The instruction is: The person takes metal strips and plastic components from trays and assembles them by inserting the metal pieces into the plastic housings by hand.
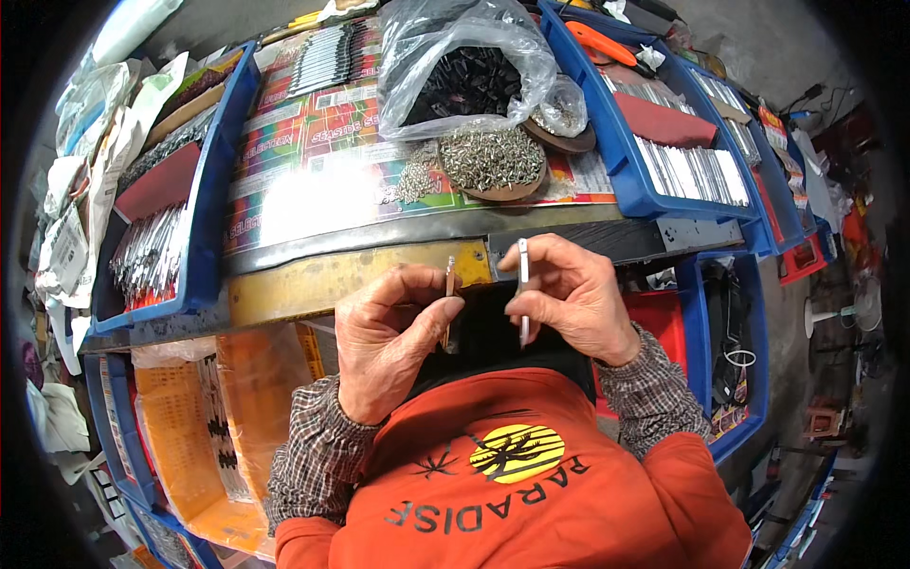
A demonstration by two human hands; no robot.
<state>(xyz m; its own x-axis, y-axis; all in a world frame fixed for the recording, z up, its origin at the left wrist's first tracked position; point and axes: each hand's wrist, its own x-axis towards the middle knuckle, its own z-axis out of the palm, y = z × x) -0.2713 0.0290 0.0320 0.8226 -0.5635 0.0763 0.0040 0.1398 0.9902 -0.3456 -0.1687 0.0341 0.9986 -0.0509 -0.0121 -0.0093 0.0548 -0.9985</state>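
Note:
Just in front of the bench edge, my left hand (384,337) pinches a narrow metal strip (449,273) upright between thumb and fingers. A few centimetres to its right, my right hand (580,296) grips a flat, silvery metal strip (523,261), also upright. The two strips are apart, and fingers cover part of each, so their exact kind does not show. Beyond the hands, a round brown dish (507,192) carries a heap of small shiny metal pins (485,156). More tiny pieces (415,180) lie loose to its left.
A clear plastic bag (403,57) of black parts sits behind the dish. Blue trays with metal strips flank the bench, one at left (210,237) and one at right (626,185). Metal pieces (324,59) lie in a row at the back. An orange crate (175,436) stands below left.

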